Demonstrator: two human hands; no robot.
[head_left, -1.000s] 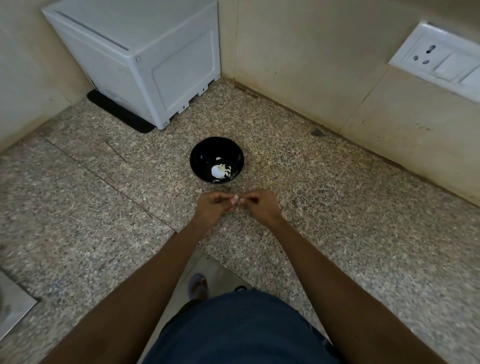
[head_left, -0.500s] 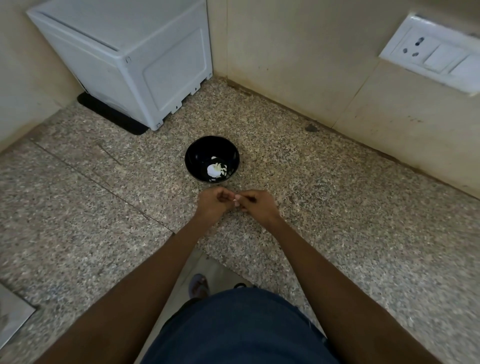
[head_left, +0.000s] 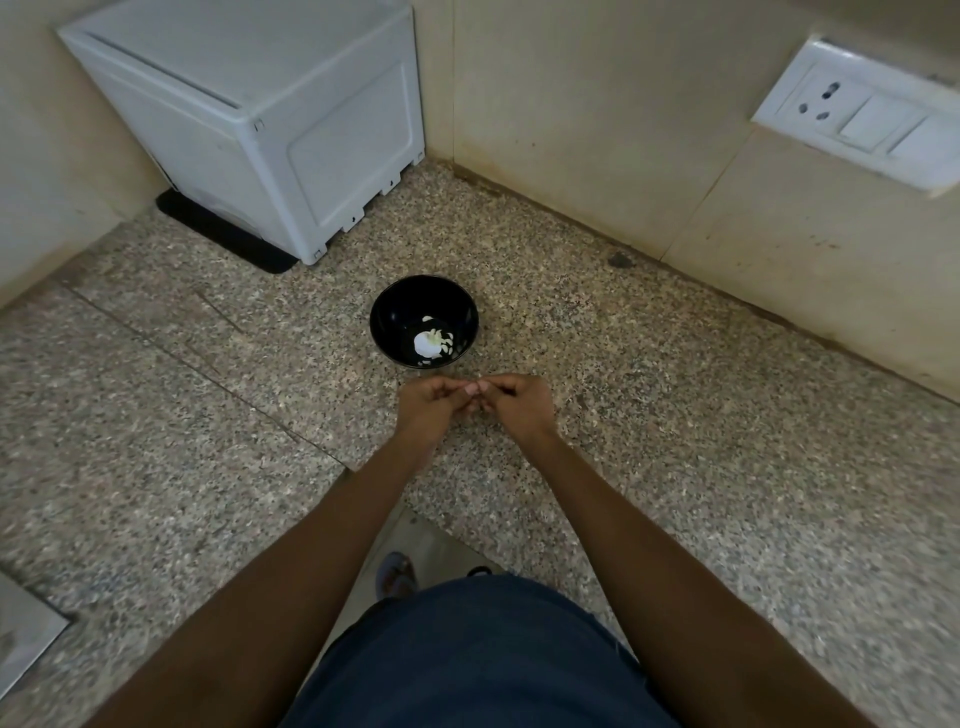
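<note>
Ending in a cut edge just ahead of the body, walled at the back and far left: speckled worktop (head_left: 675, 415), with broad stone stretching on either side of the arms. Crowding the back-left corner, a white appliance (head_left: 270, 119) on a black mat (head_left: 223, 234), well apart from the black bowl (head_left: 395, 312) of white pieces (head_left: 431, 343) sitting just beyond the knuckles; up on the right wall, a socket plate (head_left: 857, 114). Curled in both grips, left hand (head_left: 426, 410) and right hand (head_left: 519, 408), fingertips pressed together near the bowl without touching it; impossible to tell of anything pinched between.
</note>
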